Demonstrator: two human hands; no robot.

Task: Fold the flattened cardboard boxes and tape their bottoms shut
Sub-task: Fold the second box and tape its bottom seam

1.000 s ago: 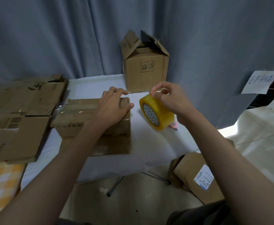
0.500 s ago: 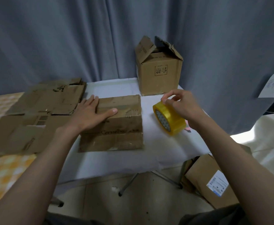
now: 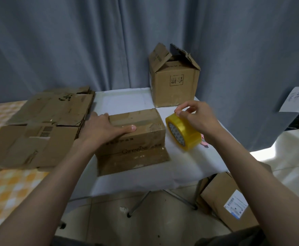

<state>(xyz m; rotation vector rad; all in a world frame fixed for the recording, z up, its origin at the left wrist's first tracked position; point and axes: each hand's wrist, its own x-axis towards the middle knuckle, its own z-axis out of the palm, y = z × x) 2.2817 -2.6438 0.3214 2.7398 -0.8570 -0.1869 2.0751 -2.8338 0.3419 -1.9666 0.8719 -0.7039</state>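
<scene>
The paper note [image 3: 297, 100] is cut off at right, its writing blurred.

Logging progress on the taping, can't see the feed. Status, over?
Left hand flat on the folded box. Right hand fingers pinching at the tape roll, beside the box. No strip laid yet. Nothing in the way.

Since a second ago the left hand [image 3: 102, 128] has slid from the folded box's [image 3: 138, 137] right end to its left end, now lying flat on top.
</scene>
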